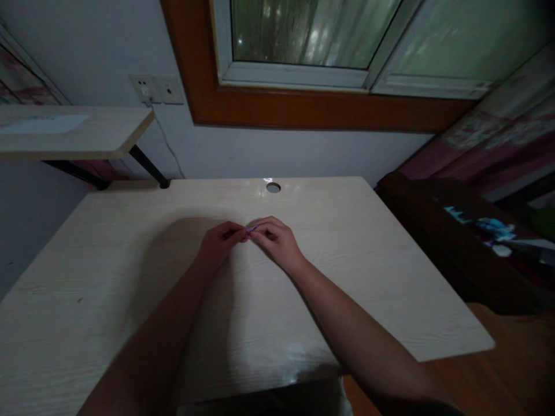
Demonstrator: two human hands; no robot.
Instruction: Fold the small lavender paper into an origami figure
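Note:
Both of my hands meet over the middle of a pale wooden desk [130, 277]. My left hand [219, 242] and my right hand [277, 240] have their fingers pinched together on a tiny purple object [251, 230] held between them. The object is too small and dim to name. Both forearms reach in from the bottom edge. The hands rest on or just above the desk surface.
A round cable hole [273, 187] sits near the desk's far edge. A raised shelf [73, 133] stands at the back left under a wall socket [156, 89]. A window [329, 40] is above. Dark furniture [455, 231] flanks the right side.

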